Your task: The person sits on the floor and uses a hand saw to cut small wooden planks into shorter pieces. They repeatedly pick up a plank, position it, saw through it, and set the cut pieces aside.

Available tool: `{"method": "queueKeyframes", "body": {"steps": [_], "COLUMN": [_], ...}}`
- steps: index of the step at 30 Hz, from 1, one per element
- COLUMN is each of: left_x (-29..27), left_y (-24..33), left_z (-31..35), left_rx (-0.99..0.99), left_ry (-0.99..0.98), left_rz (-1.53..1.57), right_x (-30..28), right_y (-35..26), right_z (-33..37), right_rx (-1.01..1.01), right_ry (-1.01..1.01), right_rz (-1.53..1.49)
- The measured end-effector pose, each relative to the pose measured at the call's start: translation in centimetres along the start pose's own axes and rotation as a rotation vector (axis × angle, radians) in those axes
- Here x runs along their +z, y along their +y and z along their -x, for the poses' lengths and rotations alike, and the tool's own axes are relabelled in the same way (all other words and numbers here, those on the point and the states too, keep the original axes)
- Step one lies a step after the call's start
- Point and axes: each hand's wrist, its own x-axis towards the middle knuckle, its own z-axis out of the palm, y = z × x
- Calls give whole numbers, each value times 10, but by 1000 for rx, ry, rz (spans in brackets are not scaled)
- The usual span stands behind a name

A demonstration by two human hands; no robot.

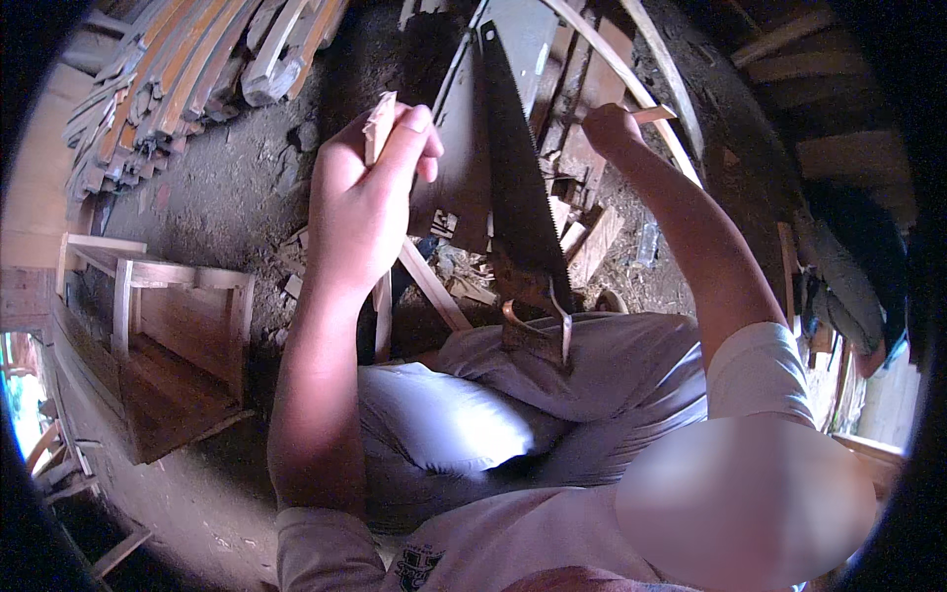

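Observation:
My left hand [365, 192] is raised in front of me, its fingers closed round a short piece of pale wood [379, 128] with a ragged, splintered end. Farther off to the right, my right hand [612, 133] makes a fist; a thin, flat strip of light wood [653, 114] sticks out of it to the right. Between the two hands lies a handsaw [515, 148], its dark toothed blade pointing away from me. The saw's wooden handle [533, 340] rests by my folded leg. Neither hand touches the saw.
A stack of wooden strips [187, 69] lies at the far left. An open wooden box frame [182, 286] stands on the left. Offcuts [597, 242] and shavings litter the dirt floor ahead. Long curved wooden strips [612, 59] run along the far right, and a grey board [513, 44] lies under the saw.

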Motion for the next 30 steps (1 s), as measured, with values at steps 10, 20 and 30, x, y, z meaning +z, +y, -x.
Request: {"method": "queueKeyframes", "body": {"steps": [10, 20, 30], "left_x": [-1, 3, 44], "left_y": [3, 1, -2], "left_z": [0, -1, 15], "left_rx": [18, -62, 213], "left_ry": [-10, -30, -97], "left_rz": [12, -59, -195], "right_x": [-8, -89, -249], "right_y": [2, 29, -19], "right_z": [7, 79, 160], "right_rx": [-294, 205, 131], "right_ry": [29, 71, 254], "right_rz": [13, -1253, -2160]}}
